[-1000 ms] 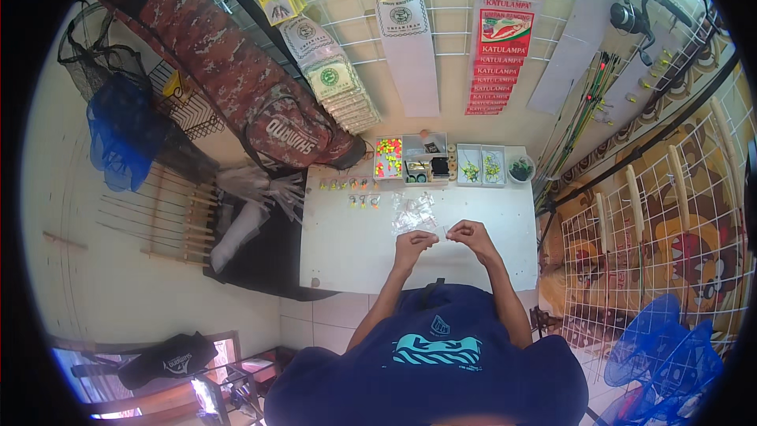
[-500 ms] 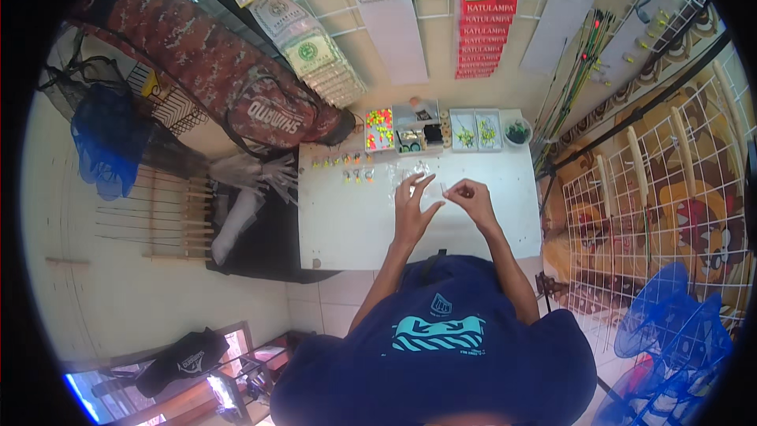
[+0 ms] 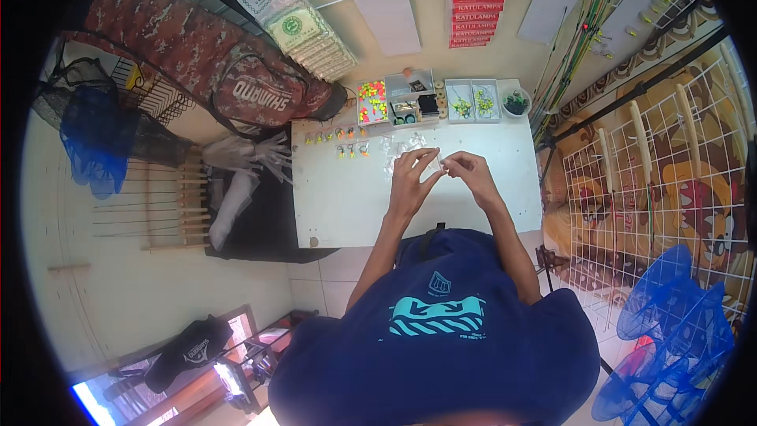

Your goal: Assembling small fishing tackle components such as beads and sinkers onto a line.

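Holding: left hand (image 3: 412, 181) and right hand (image 3: 471, 176) meet above the white worktop (image 3: 339, 197), fingertips pinched together on 1 small clear packet (image 3: 436, 171).
Packet place: between both grips, mid-worktop.
12 o'clock: compartment boxes (image 3: 410, 100) of small tackle at the far edge.
11 o'clock: row of small orange-yellow floats (image 3: 343, 142).
10 o'clock: camouflage rod bag (image 3: 197, 63).

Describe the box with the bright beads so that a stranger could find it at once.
Start at the white table and go to its far edge, where a row of small trays lies. The bead box is at the left end of that row, beside the camouflage bag. It alone is packed with neon pink, yellow and green.
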Demonstrator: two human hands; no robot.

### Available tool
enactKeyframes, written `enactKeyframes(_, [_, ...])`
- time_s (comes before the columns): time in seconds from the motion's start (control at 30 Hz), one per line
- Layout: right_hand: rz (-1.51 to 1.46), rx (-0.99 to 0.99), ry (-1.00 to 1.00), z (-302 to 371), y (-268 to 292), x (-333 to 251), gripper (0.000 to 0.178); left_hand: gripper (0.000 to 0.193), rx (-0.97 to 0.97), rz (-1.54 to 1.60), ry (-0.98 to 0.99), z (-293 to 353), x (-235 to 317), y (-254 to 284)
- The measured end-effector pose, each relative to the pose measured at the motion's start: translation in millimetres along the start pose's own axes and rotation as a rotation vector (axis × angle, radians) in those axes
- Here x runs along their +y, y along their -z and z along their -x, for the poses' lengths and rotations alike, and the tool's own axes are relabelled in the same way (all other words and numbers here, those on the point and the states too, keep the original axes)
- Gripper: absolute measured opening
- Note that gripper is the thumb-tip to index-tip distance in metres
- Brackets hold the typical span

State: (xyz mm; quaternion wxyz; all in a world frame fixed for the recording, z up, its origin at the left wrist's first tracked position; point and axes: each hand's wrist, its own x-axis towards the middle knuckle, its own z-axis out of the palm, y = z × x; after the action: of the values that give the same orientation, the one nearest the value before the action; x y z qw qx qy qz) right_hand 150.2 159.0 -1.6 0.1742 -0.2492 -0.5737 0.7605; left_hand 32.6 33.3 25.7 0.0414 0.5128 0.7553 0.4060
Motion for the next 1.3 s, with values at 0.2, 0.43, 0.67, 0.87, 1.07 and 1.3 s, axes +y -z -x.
enactKeyframes(0.2, [-0.060,-0.022,-0.017,-0.2,1.2,-2.1,0.020,0.044,-0.006,0.030,0.006,0.6,-0.6,0.7])
enactKeyframes(0.43, [-0.085,-0.042,-0.018,-0.1,3.5,-1.7,0.021,0.047,-0.029,0.043,0.029,2.1,3.5,1.1])
enactKeyframes(0.67, [-0.084,-0.036,-0.024,1.4,6.0,-2.9,0.023,0.043,0.006,-0.003,-0.031,0.4,6.5,1.9])
enactKeyframes(0.87, [-0.074,0.009,-0.008,6.6,4.4,-8.8,0.022,0.046,-0.029,0.020,0.021,4.3,9.8,5.4])
enactKeyframes(1.07, [0.020,0.016,0.016,13.9,2.7,-19.5,0.018,0.046,-0.017,0.011,-0.002,2.5,16.4,12.2])
enactKeyframes(1.3, [-0.043,-0.008,0.037,17.7,2.0,-25.5,0.016,0.047,0.003,0.005,-0.030,-0.5,19.4,14.6])
